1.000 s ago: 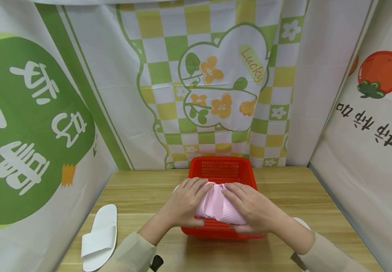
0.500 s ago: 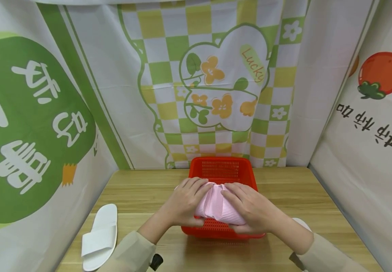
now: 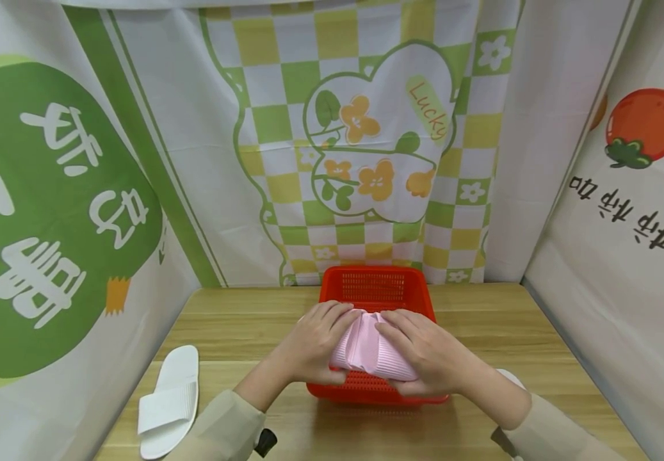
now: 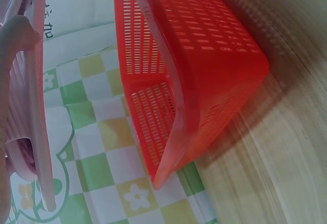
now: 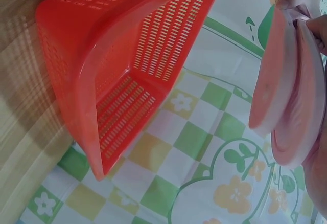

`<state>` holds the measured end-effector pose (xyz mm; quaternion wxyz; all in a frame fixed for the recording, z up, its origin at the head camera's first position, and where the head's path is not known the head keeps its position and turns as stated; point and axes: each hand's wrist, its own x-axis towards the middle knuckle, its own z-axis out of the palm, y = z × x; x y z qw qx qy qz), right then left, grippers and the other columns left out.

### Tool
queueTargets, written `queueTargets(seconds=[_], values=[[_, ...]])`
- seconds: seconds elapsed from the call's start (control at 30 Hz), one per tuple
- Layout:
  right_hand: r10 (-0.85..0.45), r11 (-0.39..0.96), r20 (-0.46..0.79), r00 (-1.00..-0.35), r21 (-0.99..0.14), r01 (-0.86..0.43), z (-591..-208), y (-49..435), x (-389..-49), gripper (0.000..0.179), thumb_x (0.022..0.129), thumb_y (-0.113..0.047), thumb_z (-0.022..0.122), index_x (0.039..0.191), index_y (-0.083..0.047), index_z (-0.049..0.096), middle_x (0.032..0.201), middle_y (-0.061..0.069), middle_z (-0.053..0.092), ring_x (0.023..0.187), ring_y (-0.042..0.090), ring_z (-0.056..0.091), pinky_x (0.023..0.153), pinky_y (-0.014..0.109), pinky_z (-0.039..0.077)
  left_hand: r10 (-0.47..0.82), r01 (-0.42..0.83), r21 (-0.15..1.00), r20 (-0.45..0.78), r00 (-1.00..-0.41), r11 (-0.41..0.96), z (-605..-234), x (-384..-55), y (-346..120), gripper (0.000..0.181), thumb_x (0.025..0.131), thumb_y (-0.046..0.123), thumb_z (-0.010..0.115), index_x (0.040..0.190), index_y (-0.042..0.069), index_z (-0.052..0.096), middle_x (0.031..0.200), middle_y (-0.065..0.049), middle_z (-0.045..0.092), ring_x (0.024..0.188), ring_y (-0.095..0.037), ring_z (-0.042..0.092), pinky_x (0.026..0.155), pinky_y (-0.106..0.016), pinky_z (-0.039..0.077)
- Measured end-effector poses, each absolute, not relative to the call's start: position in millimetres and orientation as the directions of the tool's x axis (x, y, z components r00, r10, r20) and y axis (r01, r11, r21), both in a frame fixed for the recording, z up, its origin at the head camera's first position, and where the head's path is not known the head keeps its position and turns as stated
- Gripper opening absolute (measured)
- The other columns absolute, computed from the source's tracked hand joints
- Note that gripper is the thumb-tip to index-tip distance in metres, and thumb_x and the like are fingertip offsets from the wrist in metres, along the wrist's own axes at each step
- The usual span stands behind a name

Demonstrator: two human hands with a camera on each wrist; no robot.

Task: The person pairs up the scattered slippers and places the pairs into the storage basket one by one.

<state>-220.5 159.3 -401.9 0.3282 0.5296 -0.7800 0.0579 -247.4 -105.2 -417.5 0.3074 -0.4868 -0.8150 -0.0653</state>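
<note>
The left hand (image 3: pixel 315 342) and right hand (image 3: pixel 434 352) grip two pink slippers (image 3: pixel 369 349) — one hand at each end — above a red basket (image 3: pixel 373 269). A white slipper (image 3: pixel 168 404) lies left.

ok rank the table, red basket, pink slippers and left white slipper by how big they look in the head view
1. Table
2. Red basket
Unsure for third: pink slippers and white slipper look close in size, and the hands cover part of the pink ones.

Left hand (image 3: pixel 315 342) and right hand (image 3: pixel 431 352) — both curled, near each other.
</note>
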Motion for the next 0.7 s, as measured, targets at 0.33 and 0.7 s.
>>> queueTargets(seconds=[0.33,0.7], values=[[-0.778,0.426,0.590,-0.215,0.245,-0.871,-403.9,156.8,-221.7,0.077,0.066,-0.042,0.073,0.125,0.003,0.052,0.123,0.020,0.056,0.111,0.032,0.055,0.098,0.044,0.045,0.755,0.840,-0.202,0.576,-0.314,0.504,-416.0,-248.5,-103.3,0.091,0.057,0.050,0.075,0.130,0.001,0.051,0.124,-0.014,0.055,0.112,-0.029,0.052,0.102,-0.042,0.040],[-0.786,0.444,0.576,-0.223,0.277,-0.852,-401.8,157.6,-218.9,0.074,0.079,-0.048,0.061,0.131,0.002,0.050,0.129,0.022,0.054,0.116,0.034,0.054,0.098,0.045,0.046,0.754,0.838,-0.202,0.574,-0.318,0.507,-417.5,-250.2,-105.6,0.095,0.057,0.048,0.075,0.135,0.002,0.047,0.129,-0.014,0.053,0.117,-0.029,0.050,0.105,-0.042,0.037]])
